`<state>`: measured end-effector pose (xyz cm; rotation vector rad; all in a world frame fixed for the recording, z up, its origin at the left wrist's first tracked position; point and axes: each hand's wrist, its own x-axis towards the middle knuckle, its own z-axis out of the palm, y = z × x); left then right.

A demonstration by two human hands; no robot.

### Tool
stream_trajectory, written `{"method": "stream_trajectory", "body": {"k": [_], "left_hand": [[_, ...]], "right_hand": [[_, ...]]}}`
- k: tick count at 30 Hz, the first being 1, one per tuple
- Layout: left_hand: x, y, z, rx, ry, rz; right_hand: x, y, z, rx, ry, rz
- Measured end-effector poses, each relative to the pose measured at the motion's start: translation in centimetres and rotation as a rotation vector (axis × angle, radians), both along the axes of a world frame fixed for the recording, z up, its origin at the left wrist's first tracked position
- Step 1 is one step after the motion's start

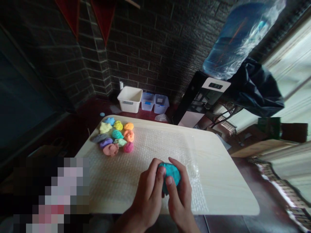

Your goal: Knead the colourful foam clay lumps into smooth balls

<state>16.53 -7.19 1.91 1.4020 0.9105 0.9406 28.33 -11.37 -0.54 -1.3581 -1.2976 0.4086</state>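
A lump of teal modelling clay is held between both hands above the near part of the table. My left hand wraps its left side, with the thumb pressed on top. My right hand closes round the right side, its thumb also on the clay. Below the hands lies a sheet of bubble wrap. At the table's far left sit several clay lumps in different colours, among them a pink one, an orange one, a brownish-pink one and a green one.
The pale wooden table has rounded corners. Behind it on the floor stand a white basket and two clear bluish boxes. A water dispenser with a big blue bottle is at the back right, near cardboard boxes.
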Motion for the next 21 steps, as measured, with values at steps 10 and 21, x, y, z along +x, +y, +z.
{"method": "stream_trajectory", "body": {"k": [10, 21], "left_hand": [[0.3, 0.0, -0.2, -0.006, -0.008, 0.014], [1.2, -0.1, -1.4, -0.140, -0.094, 0.140]], "right_hand": [[-0.7, 0.2, 0.5, -0.069, 0.200, 0.069], [0.3, 0.9, 0.2, -0.116, 0.199, 0.086]]}}
